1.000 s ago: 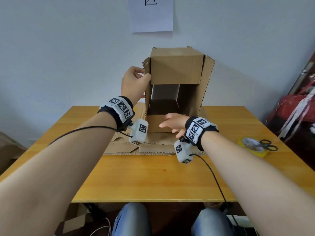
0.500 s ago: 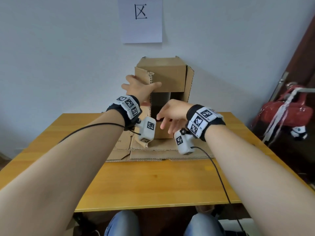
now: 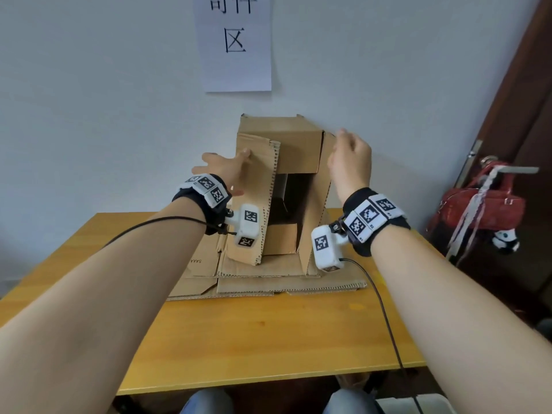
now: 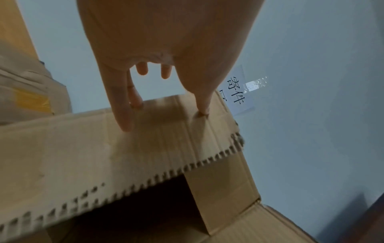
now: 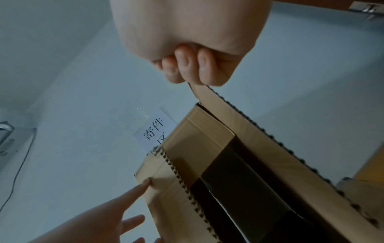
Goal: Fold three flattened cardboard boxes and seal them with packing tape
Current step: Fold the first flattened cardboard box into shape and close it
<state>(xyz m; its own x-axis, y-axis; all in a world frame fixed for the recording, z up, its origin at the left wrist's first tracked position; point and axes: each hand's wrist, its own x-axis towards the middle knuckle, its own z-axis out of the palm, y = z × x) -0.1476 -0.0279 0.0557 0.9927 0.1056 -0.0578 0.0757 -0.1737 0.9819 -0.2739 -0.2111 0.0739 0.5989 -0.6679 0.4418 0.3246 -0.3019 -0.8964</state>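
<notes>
A brown cardboard box (image 3: 298, 150) stands on its side on flattened cardboard (image 3: 268, 282), its open end facing me. My left hand (image 3: 222, 171) presses straight fingers (image 4: 124, 118) flat against the left flap (image 3: 257, 204), which is swung partly across the opening. My right hand (image 3: 349, 162) grips the upper edge of the right flap (image 3: 313, 222); in the right wrist view its curled fingers (image 5: 191, 70) pinch the flap's corner (image 5: 205, 93). The top flap (image 3: 298, 150) and bottom flap (image 3: 280, 239) are folded in. No tape is in view.
The wooden table (image 3: 268, 330) has bare room in front of the cardboard. A paper sign (image 3: 236, 40) hangs on the wall behind the box. A red bag (image 3: 484, 210) hangs by a door at the right. Wrist cables (image 3: 385, 318) trail over the table.
My right hand left the box's opening and rose to grip the right flap's top edge. My left hand went from holding the left flap's edge to pressing it inward. The view tilted up.
</notes>
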